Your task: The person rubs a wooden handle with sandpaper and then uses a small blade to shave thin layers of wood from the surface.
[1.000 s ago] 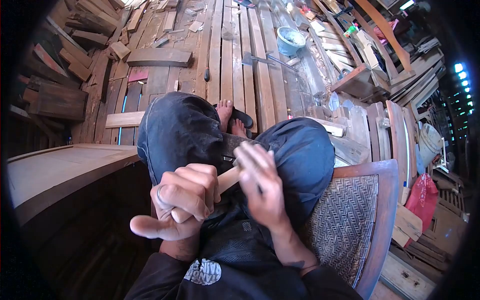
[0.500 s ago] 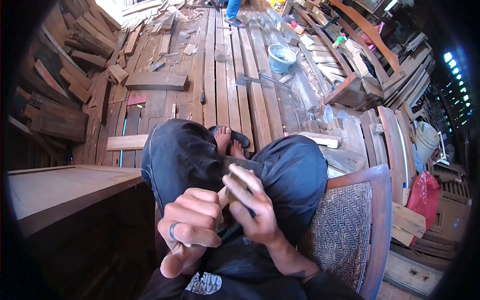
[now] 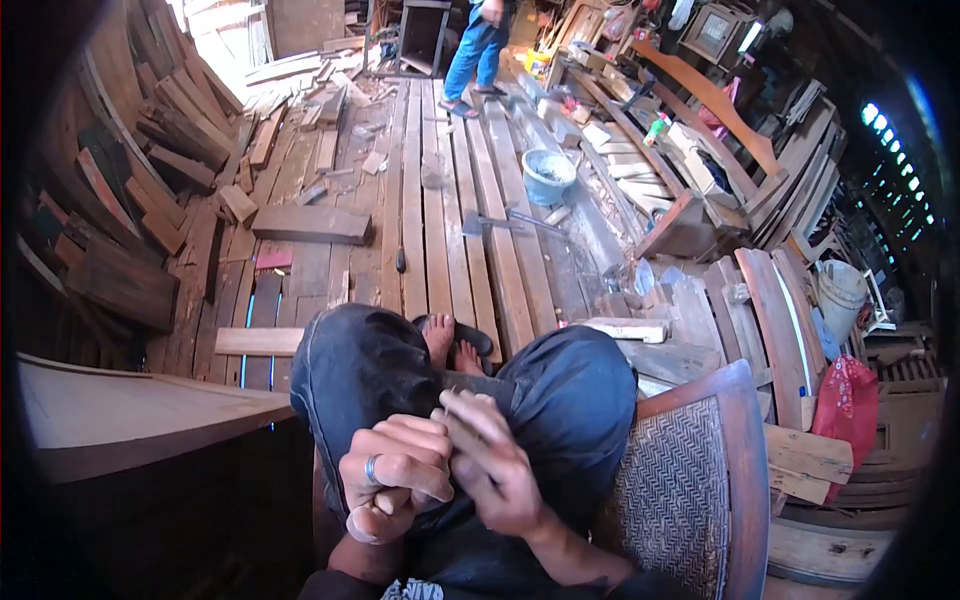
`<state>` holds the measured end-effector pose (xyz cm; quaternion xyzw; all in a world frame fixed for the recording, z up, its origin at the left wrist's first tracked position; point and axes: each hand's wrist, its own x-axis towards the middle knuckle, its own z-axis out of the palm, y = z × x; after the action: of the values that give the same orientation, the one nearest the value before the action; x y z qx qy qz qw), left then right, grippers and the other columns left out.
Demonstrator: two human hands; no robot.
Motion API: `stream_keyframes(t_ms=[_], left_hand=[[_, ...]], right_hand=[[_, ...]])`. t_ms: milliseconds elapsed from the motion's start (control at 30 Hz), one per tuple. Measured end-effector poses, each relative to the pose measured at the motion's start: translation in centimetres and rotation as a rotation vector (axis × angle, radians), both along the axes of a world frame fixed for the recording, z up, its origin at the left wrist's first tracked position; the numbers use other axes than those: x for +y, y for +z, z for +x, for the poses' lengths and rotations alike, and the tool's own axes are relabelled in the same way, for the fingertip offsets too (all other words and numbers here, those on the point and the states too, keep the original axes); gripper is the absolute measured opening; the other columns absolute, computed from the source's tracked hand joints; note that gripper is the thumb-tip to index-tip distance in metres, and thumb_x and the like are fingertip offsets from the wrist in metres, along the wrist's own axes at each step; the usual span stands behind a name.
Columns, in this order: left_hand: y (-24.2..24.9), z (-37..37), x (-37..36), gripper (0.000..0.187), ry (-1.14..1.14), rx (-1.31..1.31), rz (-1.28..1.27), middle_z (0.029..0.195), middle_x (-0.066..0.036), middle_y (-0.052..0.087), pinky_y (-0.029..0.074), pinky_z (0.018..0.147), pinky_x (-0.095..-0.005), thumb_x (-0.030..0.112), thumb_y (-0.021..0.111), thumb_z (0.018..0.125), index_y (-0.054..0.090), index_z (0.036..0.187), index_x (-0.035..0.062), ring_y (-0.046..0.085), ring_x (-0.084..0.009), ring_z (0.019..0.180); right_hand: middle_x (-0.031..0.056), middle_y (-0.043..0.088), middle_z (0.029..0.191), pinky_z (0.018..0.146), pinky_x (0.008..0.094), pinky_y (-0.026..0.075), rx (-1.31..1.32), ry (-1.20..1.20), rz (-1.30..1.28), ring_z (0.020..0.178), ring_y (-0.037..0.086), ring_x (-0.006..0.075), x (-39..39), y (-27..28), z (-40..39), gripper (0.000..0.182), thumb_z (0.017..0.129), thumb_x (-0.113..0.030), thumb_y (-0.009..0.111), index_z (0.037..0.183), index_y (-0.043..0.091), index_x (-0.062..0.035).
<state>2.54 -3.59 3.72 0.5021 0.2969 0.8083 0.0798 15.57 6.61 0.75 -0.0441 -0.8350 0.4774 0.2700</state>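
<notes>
My left hand (image 3: 398,474), with a ring on one finger, is curled closed above my lap; what it holds, if anything, is hidden. Beside it on the right is my right hand (image 3: 497,466), blurred, its fingers angled up toward the left hand. Whether something lies between its fingers I cannot make out. Under both hands are my knees in dark trousers (image 3: 575,400). My bare feet (image 3: 453,345) rest with dark sandals on the plank floor.
A woven seat (image 3: 672,490) is at my right and a pale board (image 3: 130,410) at my left. Ahead are a hatchet (image 3: 490,224), a bucket (image 3: 549,176), a thick wood block (image 3: 312,224) and stacked lumber. Another person in blue trousers (image 3: 470,62) stands farther off.
The view has tilted up, showing more of the far floor and the other person. My left fingers have curled in more, with the thumb tucked closer. My right hand stays beside the left.
</notes>
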Motion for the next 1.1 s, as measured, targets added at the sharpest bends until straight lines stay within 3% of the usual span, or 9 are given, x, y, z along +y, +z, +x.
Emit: stream_keyframes(t_ms=[233,367,467,600,700,767,867,933,1100], left_hand=[[-0.2,-0.2,1.0,0.069,0.045,-0.125,0.048,0.046,-0.002,0.05,0.046,0.039,-0.0302,0.054,0.035,0.113,0.058,0.075,0.0011,0.05,-0.0158,0.036],[-0.3,0.4,0.9,0.067,0.018,-0.298,-0.007,0.049,-0.006,0.051,0.045,0.043,-0.0316,0.058,0.045,0.111,0.061,0.084,-0.0012,0.049,-0.0183,0.042],[-0.3,0.7,1.2,0.065,0.083,-0.325,-0.023,0.049,-0.006,0.049,0.042,0.043,-0.0308,0.055,0.043,0.112,0.06,0.083,-0.0011,0.047,-0.0179,0.042],[-0.6,0.5,1.4,0.065,0.084,-0.286,-0.022,0.05,-0.007,0.047,0.039,0.043,-0.0305,0.053,0.041,0.113,0.059,0.082,-0.0011,0.044,-0.0177,0.043],[-0.5,0.7,1.0,0.065,0.091,-0.285,-0.012,0.051,-0.007,0.046,0.038,0.043,-0.0308,0.051,0.039,0.114,0.058,0.08,-0.0014,0.044,-0.0179,0.043],[-0.3,0.7,0.9,0.065,0.113,-0.261,-0.032,0.051,-0.007,0.046,0.037,0.043,-0.0311,0.05,0.039,0.114,0.057,0.078,-0.0014,0.043,-0.0181,0.043],[0.2,0.9,1.3,0.064,0.142,-0.219,-0.041,0.047,-0.002,0.037,0.035,0.039,-0.0313,0.049,0.032,0.115,0.051,0.074,0.004,0.034,-0.015,0.039],[0.0,0.8,1.2,0.064,0.115,-0.255,-0.023,0.05,-0.006,0.043,0.036,0.041,-0.031,0.048,0.037,0.113,0.054,0.074,0.0002,0.039,-0.0171,0.042],[-0.2,0.9,0.9,0.064,0.105,-0.311,-0.026,0.052,-0.007,0.047,0.035,0.042,-0.0308,0.049,0.043,0.111,0.056,0.074,-0.0015,0.042,-0.0174,0.043]], right_hand=[[0.015,0.059,0.155,0.127,0.0496,0.027,-0.095,-0.087,-0.09,0.146,0.051,0.0355,1.5,-2.3,-0.2,0.041,0.11,-0.017,0.055,0.149,0.064,-0.0062],[0.016,0.061,0.152,0.126,0.0481,0.03,-0.003,-0.044,-0.089,0.145,0.052,0.0346,0.0,0.4,0.3,0.042,0.11,-0.018,0.057,0.15,0.063,-0.0068],[0.0161,0.06,0.152,0.126,0.0467,0.031,-0.056,-0.113,-0.171,0.144,0.053,0.0329,2.1,-3.4,-0.2,0.041,0.111,-0.018,0.056,0.15,0.063,-0.0066],[0.0161,0.06,0.153,0.126,0.0466,0.031,-0.015,-0.078,-0.103,0.145,0.053,0.0325,0.3,0.0,0.3,0.041,0.111,-0.019,0.055,0.15,0.063,-0.0077],[0.015,0.06,0.153,0.126,0.0468,0.03,-0.097,-0.074,-0.035,0.146,0.052,0.0323,1.1,-0.1,0.2,0.041,0.111,-0.02,0.056,0.15,0.063,-0.0087],[0.0141,0.06,0.153,0.126,0.0475,0.029,-0.1,-0.121,-0.164,0.145,0.053,0.0323,2.3,-3.8,-0.5,0.042,0.111,-0.024,0.057,0.15,0.063,-0.0106],[0.0141,0.06,0.153,0.126,0.0466,0.029,-0.09,-0.096,-0.087,0.144,0.053,0.0325,1.2,-1.4,0.0,0.042,0.111,-0.023,0.057,0.15,0.063,-0.0102],[0.0145,0.061,0.152,0.125,0.0458,0.03,-0.046,-0.029,-0.025,0.143,0.054,0.0331,0.4,0.9,0.4,0.041,0.111,-0.022,0.057,0.15,0.064,-0.0102],[0.0144,0.059,0.154,0.126,0.051,0.028,-0.106,-0.078,-0.105,0.144,0.052,0.0352,2.3,-2.4,-0.1,0.042,0.11,-0.022,0.058,0.151,0.063,-0.0134]])
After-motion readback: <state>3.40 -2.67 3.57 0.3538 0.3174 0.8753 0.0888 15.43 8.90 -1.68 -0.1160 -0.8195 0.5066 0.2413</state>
